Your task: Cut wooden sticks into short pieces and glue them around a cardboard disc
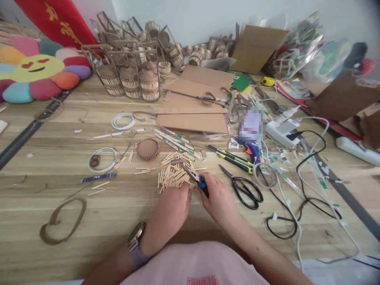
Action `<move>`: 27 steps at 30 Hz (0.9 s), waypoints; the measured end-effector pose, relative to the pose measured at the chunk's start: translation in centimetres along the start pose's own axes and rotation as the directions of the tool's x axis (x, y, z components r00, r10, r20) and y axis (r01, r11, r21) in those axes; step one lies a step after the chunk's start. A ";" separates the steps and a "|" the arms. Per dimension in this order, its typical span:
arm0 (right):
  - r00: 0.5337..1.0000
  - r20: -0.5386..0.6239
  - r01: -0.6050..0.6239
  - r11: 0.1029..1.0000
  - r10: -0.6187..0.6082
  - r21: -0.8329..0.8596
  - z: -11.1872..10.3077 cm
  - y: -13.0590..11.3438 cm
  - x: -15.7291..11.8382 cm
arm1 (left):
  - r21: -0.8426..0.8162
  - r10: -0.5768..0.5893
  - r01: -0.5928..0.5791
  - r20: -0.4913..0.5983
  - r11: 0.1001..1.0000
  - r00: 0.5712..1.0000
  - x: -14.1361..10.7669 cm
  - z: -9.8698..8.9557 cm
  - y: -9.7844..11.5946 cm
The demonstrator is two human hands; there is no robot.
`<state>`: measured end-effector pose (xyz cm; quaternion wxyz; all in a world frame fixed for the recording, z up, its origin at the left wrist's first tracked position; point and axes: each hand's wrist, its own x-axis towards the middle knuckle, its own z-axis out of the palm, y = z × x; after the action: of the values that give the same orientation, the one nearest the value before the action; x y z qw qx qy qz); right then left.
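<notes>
My right hand (pixel 218 198) is wrapped round the blue handles of a pair of pliers (pixel 192 174), whose metal jaws point up and left over a pile of short wooden sticks (pixel 173 174). Just left of the handles, my left hand (pixel 173 208) is closed, its fingertips pinched by the near edge of the pile; what they hold is too small to make out. Behind the pile sits a round brown ring-shaped base (pixel 147 149). Longer strips with green print (pixel 175 141) lie beyond the sticks.
Black scissors (pixel 245 188), yellow-black cutters (pixel 233 158), a blue glue gun (pixel 252 150) and tangled cables lie right. White coils (pixel 123 121) and a brown strip loop (pixel 53 225) are left. Cardboard (pixel 192 103), small woven baskets (pixel 130 81) and a flower cushion (pixel 38 69) stand behind.
</notes>
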<state>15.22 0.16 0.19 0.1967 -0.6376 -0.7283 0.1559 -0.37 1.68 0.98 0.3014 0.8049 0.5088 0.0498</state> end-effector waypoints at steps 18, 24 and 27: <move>0.951 0.216 0.145 0.936 -0.221 0.321 -4.2 -0.6 1.1 | -0.894 0.033 0.228 0.260 0.387 0.965 1.1 0.0 -1.1; 0.978 0.183 0.036 0.946 -0.100 0.322 -3.7 0.1 1.4 | -0.913 0.017 0.277 0.296 0.298 0.955 1.0 -0.5 -0.8; 0.988 0.155 -0.045 0.941 -0.008 0.336 -3.3 0.2 1.2 | -0.916 0.011 0.304 0.317 0.261 0.948 0.9 -0.6 -0.8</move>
<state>16.86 1.27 3.05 0.2452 -0.5871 -0.6977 0.3294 -0.74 2.93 0.82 0.7908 0.4082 0.4043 0.2110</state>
